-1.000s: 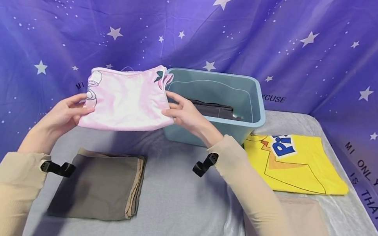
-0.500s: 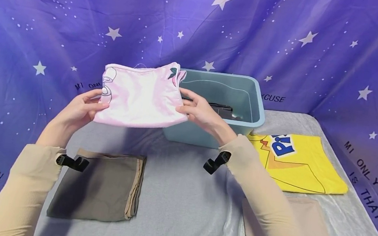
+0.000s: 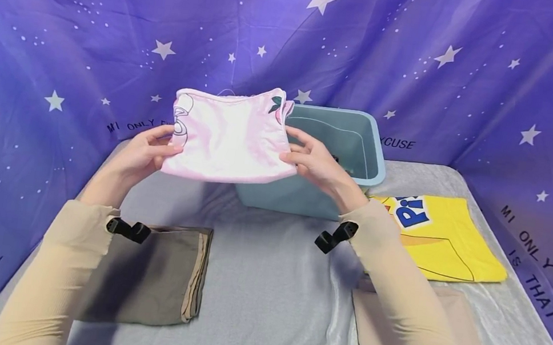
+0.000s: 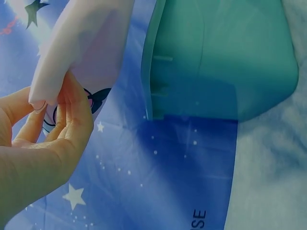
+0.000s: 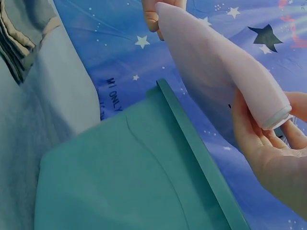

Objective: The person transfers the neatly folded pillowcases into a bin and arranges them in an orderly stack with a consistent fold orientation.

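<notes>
A folded pink garment [image 3: 229,138] with a leaf print and black line drawing hangs in the air between both hands. The left hand [image 3: 141,155] pinches its left side, thumb in front and fingers behind. On the opposite side the right hand [image 3: 321,163] grips it the same way. The garment covers the left part of a blue-green plastic bin [image 3: 324,201] that stands behind it. In the left wrist view the pink cloth [image 4: 91,48] is bunched between thumb and fingers. From the right wrist its folded edge [image 5: 249,86] shows above the bin wall [image 5: 105,177].
A folded grey-brown garment [image 3: 154,278] lies at the left, partly under the left forearm. A yellow garment with blue lettering [image 3: 454,240] and a folded beige cloth [image 3: 468,340] lie at the right. A purple star curtain [image 3: 274,22] hangs behind the grey cloth-covered surface [image 3: 267,286].
Both hands have moved right and slightly up with the pink garment, which now overlaps more of the bin. The dark cloth inside the bin has become mostly hidden. The other garments have stayed put.
</notes>
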{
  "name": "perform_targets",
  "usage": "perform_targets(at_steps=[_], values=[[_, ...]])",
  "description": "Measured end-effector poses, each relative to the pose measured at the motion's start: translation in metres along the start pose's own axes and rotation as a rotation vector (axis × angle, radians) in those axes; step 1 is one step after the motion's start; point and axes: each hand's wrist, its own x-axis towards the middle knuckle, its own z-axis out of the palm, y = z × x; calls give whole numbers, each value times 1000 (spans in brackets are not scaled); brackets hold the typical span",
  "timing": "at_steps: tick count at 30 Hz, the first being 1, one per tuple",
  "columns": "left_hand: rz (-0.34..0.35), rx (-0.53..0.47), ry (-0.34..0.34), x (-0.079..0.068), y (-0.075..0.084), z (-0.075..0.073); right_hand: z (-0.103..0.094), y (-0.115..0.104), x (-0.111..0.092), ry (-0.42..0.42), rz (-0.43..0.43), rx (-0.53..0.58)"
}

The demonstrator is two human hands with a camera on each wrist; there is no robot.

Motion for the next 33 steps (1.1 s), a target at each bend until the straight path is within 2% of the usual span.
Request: perform_targets(at_steps=[9, 18, 33], values=[[-25, 9, 1, 18, -6, 13, -17, -6, -8, 12, -9, 44], [-69, 26, 20, 34, -9, 27, -32, -12, -16, 42, -15, 23], [-90, 54, 1, 60, -15, 51, -56, -22, -31, 98, -56, 38]])
